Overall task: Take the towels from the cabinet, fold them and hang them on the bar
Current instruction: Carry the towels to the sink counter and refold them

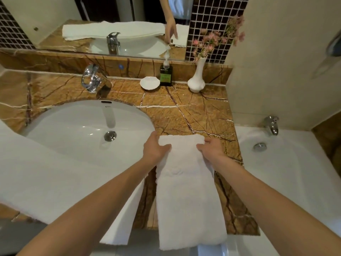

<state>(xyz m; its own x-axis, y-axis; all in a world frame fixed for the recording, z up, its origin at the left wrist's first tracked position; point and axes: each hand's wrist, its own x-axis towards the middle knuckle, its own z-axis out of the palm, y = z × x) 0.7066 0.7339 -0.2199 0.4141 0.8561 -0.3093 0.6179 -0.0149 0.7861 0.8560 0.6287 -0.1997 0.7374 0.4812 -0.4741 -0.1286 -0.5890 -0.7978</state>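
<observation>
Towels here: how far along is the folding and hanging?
Done: two towels are out on the counter. In hand: the narrow towel lies folded into a long strip, and the left hand and right hand grip its far end. Left: the big towel lies across the front of the sink, and no bar or hung towel is in view.

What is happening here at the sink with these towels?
A person is folding a narrow white towel on the marble counter, right of the sink. The left hand and the right hand each grip a far corner of it; its near end hangs over the counter's front edge. A second towel lies across the sink's front.
</observation>
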